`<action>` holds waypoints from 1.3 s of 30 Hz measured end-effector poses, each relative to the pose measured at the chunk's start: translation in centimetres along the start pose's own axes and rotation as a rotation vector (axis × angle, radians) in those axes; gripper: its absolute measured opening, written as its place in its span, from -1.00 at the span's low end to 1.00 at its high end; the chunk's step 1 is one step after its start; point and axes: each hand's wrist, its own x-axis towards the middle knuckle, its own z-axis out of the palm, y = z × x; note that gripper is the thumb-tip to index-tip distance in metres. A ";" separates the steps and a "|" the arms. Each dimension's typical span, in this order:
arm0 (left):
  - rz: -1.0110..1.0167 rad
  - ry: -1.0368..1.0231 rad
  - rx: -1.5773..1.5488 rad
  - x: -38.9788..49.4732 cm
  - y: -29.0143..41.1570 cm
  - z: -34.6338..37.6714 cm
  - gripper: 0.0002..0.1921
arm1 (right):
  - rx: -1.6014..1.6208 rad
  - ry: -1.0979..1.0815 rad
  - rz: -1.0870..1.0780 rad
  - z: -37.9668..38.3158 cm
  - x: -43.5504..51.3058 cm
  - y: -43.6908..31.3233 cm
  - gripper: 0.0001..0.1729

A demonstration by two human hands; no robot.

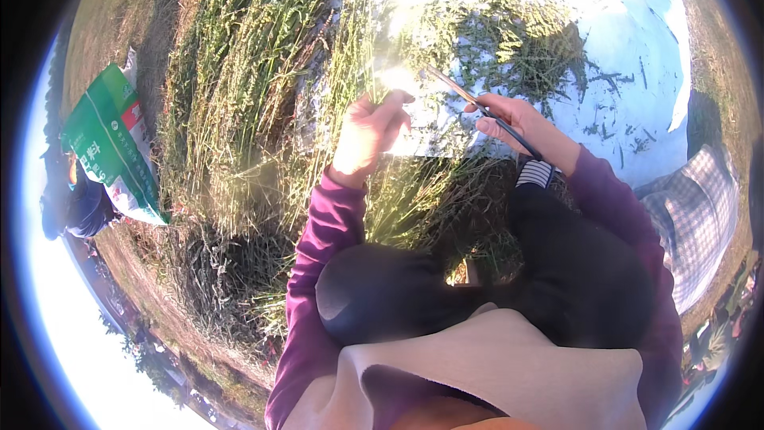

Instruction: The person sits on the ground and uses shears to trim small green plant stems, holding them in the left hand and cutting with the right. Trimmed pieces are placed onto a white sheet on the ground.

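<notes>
My left hand (371, 131) is curled, thumb and fingers together, around the lower ends of some green plant stalks (353, 51). Strong glare beside its fingertips hides part of the grip. Between the thumb and fingers of my right hand (507, 122) is a slim rod-like tool (504, 125), dark at the near end and brownish towards its tip. That tip points up and left over a white sheet (632, 107). Beyond my right hand, a heap of cut green plant tops (525, 42) lies on the sheet, with small loose bits scattered around it.
Long cut stalks (239, 95) lie in a thick layer to the left. A green printed sack (110, 131) bearing writing stands farther left, beside a dark-clothed person (89, 206). Checked cloth (695, 221) lies at the right. More stalks (412, 203) lie before my bent knees.
</notes>
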 end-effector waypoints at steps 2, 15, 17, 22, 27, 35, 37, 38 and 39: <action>-0.017 0.006 0.019 0.0 0.0 0.1 -0.82 | 0.147 0.036 0.111 -0.1 0.1 0.4 -0.56; -0.087 0.036 0.016 -0.1 0.4 0.1 -0.86 | -0.045 0.053 0.000 -1.0 -1.4 1.2 -0.39; -0.133 0.019 -0.063 -0.1 0.5 -0.5 -0.86 | -0.042 0.090 -0.024 -1.9 -1.0 1.8 -0.37; -0.193 -0.347 -0.291 -0.8 1.6 -2.7 -0.81 | -0.336 0.065 -0.058 -4.2 -1.0 3.2 -0.28; -0.275 -0.373 -0.262 -0.6 1.3 -2.1 -0.77 | -0.261 -0.045 -0.089 -4.3 0.3 1.9 -0.24; -0.361 -0.293 -0.084 0.3 0.3 -0.4 -0.79 | -0.330 0.020 -0.179 -3.9 2.0 1.0 -0.22; -0.357 -0.293 -0.049 0.4 0.1 -0.4 -0.79 | -0.339 0.035 -0.123 -3.4 1.6 0.1 -0.27; -0.335 -0.310 -0.082 0.7 -0.5 -0.9 -0.80 | -0.310 0.085 -0.079 -2.9 1.3 0.4 -0.38; -0.327 -0.311 -0.074 0.7 -0.5 -1.1 -0.80 | -0.282 0.080 -0.043 -2.8 1.0 0.4 -0.41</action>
